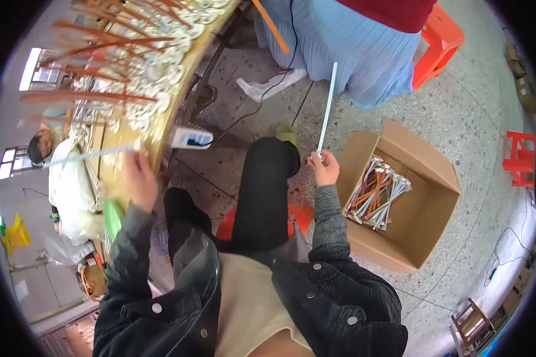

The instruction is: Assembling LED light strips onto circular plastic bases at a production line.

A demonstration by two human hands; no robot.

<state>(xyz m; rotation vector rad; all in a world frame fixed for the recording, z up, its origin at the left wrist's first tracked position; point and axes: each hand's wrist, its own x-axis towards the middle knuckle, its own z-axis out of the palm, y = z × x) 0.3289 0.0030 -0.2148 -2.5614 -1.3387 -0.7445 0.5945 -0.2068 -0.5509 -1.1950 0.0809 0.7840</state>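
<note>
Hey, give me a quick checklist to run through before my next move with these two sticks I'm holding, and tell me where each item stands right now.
1. Right hand grips the white stick at its lower end, stick pointing up: ok.
2. Left hand holds the second stick, which runs out to the left; blurred, so the firmness of the grip: cannot tell.
3. Cardboard box on the floor beside the right hand, flaps open: ok.
4. Room in the box: a bundle of sticks lies at one side, bare bottom beside it: ok.
5. Workbench edge right by the left hand: ok.
6. White power strip and its cable hang near the bench edge, close to the left hand: not ok.
</note>
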